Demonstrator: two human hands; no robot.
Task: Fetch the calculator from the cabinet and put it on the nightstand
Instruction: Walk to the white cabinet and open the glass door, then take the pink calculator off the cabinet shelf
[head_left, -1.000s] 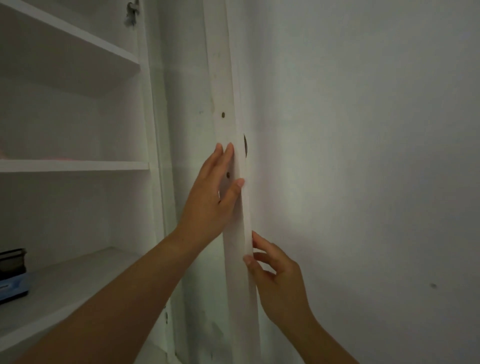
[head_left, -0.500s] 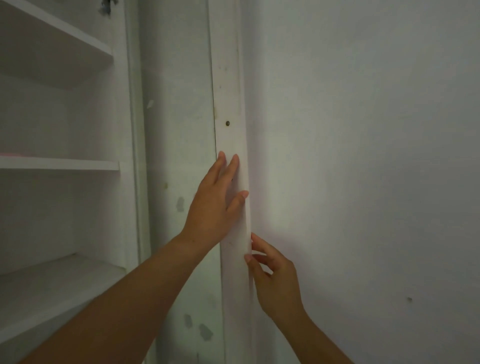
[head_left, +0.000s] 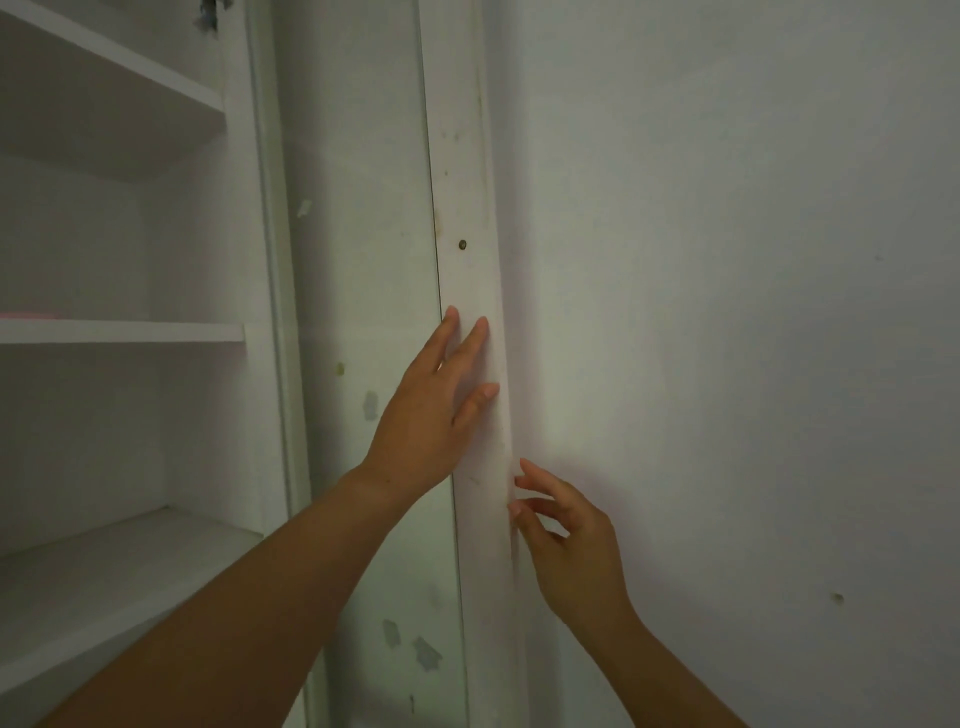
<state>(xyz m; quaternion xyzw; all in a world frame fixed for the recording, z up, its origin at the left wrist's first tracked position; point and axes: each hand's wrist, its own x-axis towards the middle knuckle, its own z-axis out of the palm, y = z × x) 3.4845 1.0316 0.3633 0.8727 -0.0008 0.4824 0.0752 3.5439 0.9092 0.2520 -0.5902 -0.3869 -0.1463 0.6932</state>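
Note:
The white cabinet (head_left: 130, 332) stands open on the left, and no calculator shows on the visible parts of its shelves. The cabinet door (head_left: 363, 260) is swung wide, its free edge (head_left: 467, 208) close to the wall. My left hand (head_left: 431, 415) lies flat against that edge strip with its fingers spread and holds nothing. My right hand (head_left: 566, 540) is lower and to the right, fingers apart, with the fingertips touching the door's outer edge where it meets the wall. The nightstand is not in view.
A grey-white wall (head_left: 727, 312) fills the right half. Three white shelves (head_left: 104, 571) show on the left, with a thin pink thing (head_left: 26, 315) on the middle one. The door's inner face has chipped paint patches and a small screw hole (head_left: 462, 245).
The door has swung further toward the wall under my hands. The view has shifted right, so the dark and blue items on the lower shelf have left the frame.

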